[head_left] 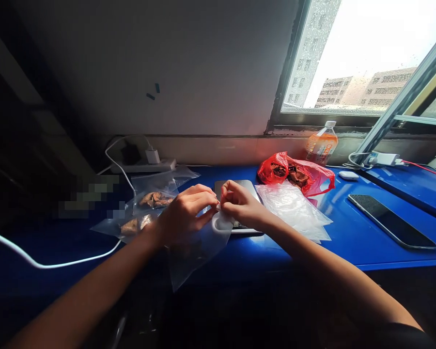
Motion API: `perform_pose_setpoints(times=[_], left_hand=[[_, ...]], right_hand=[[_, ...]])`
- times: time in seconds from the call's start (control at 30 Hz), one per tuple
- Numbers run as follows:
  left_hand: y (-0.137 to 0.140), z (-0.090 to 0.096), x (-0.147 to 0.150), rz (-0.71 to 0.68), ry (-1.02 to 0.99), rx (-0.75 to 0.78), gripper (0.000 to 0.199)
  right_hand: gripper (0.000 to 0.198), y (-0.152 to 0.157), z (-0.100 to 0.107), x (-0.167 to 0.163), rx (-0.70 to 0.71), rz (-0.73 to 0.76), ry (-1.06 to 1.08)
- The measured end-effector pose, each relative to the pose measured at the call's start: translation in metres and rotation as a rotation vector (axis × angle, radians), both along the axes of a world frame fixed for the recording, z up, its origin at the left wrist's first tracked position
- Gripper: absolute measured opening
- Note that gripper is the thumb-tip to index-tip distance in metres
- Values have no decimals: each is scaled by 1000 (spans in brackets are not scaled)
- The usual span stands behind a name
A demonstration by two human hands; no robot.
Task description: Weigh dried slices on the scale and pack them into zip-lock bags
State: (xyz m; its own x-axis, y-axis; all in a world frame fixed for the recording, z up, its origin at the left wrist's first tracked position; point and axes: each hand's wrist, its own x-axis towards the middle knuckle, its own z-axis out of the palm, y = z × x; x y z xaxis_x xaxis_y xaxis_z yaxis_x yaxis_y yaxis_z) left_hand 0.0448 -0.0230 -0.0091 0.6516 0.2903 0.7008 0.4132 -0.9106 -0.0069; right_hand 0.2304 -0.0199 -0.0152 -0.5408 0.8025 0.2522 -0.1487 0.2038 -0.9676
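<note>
Close together above the blue table [247,254], my left hand [189,211] and my right hand [241,203] pinch the upper edge of a clear plastic bag [199,249]. The bag hangs below my fingers toward the table's front; its contents, if any, are too dark to make out. Behind and partly under my right hand lies a flat kitchen scale [252,190] with a dark top. Left of my left hand, clear bags [154,182] hold brown dried pieces [154,199]. A stack of flat clear bags [294,211] lies right of the scale.
An open red plastic bag [319,177] holds dark brown pieces [298,178]. Behind it stands a drink bottle [323,143]. To the right lie a phone [392,220] and a white case [349,175]. A white cable [51,265] crosses the left side, near a power strip [141,166].
</note>
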Motion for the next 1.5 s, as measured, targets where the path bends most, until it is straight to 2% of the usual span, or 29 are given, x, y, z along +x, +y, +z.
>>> perform_pose_setpoints(times=[0.1,0.23,0.4,0.53,0.63,0.8,0.9,1.0,1.07,1.13,1.2,1.27,1.33,1.4,1.5], left_hand=[[0,1,1,-12,63,-72,7],[2,-2,1,-13,142,-61,9],[13,-9,-5,83,36,-22,7],[18,-14,-4,136,33,67,13],[19,-18,-1,160,27,141,14],[14,-13,-2,79,-96,275,8],[9,-8,-2,26,-133,313,14],[8,-8,1,-18,-86,267,12],[10,-11,2,14,-60,208,9],[14,-14,0,85,-61,179,6],[19,-16,-5,149,-84,193,7],[25,-17,-13,187,-108,209,10],[31,-15,-21,207,-119,187,13],[37,-12,-28,212,-97,115,16],[42,-5,-35,215,-41,-12,18]], right_hand=[[22,-1,-4,1,49,0,-48],[16,0,-9,2,111,-12,-69],[17,6,-9,4,156,-62,-26],[15,8,-8,3,135,-145,7],[14,9,-8,3,140,-141,6],[14,10,0,6,202,-75,55],[15,14,6,11,195,-129,83],[11,21,11,21,186,-301,78],[5,23,15,29,216,-372,30],[6,19,19,34,319,-343,-87],[15,10,23,34,489,-260,-277],[24,-2,24,29,659,-206,-470],[31,-10,24,23,757,-202,-566],[42,-12,23,18,753,-197,-558],[48,-9,24,16,630,-162,-473]])
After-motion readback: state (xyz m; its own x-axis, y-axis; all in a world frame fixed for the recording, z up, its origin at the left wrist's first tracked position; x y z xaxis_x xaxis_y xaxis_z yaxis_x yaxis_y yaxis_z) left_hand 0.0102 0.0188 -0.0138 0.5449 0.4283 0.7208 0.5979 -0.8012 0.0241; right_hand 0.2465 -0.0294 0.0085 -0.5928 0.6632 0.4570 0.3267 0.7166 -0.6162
